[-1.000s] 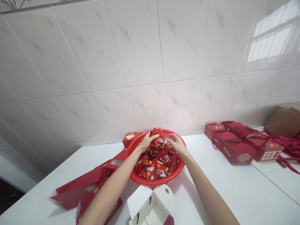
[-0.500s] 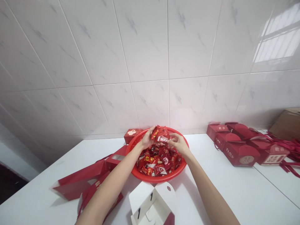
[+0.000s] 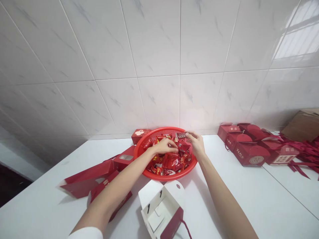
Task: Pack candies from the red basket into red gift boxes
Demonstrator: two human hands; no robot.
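Note:
A red plastic basket [image 3: 139, 167] with perforated sides holds many small red candy packets [image 3: 171, 162]. My left hand [image 3: 164, 146] reaches over the middle of the pile, its fingers apart and bent down just above the packets, gripping nothing that I can see. At the basket's right rear rim, my right hand [image 3: 197, 143] pinches a small dark red candy packet [image 3: 182, 135] with pale print between thumb and fingers. In front of the basket stands a red gift box [image 3: 171, 223] with its white flaps spread; no candy shows in its white interior.
Folded red boxes [image 3: 87, 179] lie to the left, partly behind my left forearm. A small red box [image 3: 139, 135] sits behind the basket. Several closed red boxes [image 3: 251, 154] stand at the right, near red ribbons [image 3: 306, 152] and a brown carton [image 3: 301, 124]. The tiled wall bounds the white table.
My left hand has let go of the red packets it held up and moved down to the pile. My right hand has shifted slightly right with a packet. The view has tilted down.

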